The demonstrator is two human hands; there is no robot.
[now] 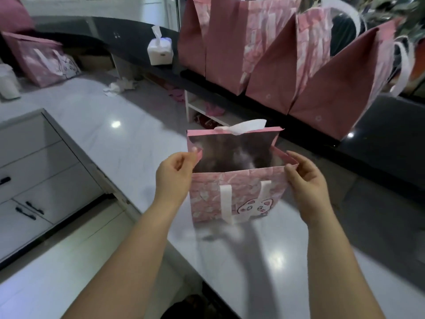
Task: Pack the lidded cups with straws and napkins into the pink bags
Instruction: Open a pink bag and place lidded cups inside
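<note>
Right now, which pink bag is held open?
The nearest pink paper bag, pinched by the left hand and right hand; the other pink bags sit untouched.

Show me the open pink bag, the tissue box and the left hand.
open pink bag (pixel 208 192): head view, front panel.
tissue box (pixel 160 54): head view, white body.
left hand (pixel 174 176): head view, hand's middle.

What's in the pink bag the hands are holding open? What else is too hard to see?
Inside the pink bag, pinched open by the left hand and right hand: dark and blurred in the head view, contents unclear.
Row of bags on the black counter: tops cut by the upper edge, walls hide contents.
White container: cut by the left edge.
Shelf items: small, blurred.
</note>
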